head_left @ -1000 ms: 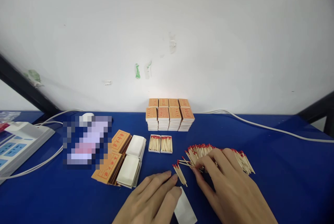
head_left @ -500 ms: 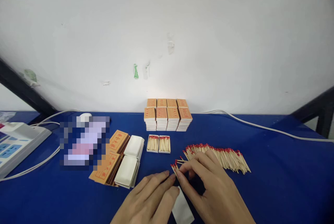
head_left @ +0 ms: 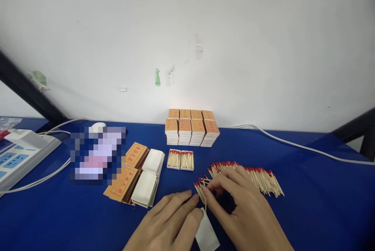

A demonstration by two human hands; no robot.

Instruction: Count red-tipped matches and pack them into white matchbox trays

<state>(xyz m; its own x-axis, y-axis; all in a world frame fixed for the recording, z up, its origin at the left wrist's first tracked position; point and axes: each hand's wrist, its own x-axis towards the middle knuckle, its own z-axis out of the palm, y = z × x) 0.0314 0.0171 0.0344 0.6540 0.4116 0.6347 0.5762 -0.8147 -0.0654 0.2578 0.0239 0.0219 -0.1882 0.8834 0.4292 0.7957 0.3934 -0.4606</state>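
Loose matches (head_left: 268, 182) on blue tabletop (head_left: 316, 204), marked white wall (head_left: 263, 48) behind

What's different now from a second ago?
The right hand has moved left, its fingertips going from the large match pile to the small match row; its grip is unclear. The left hand, filled trays and stacked matchboxes stayed put.

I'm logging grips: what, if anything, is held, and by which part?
Right hand: perhaps a thin, pale wooden match, near its far end; grip partly hidden. Left hand: cannot be told.
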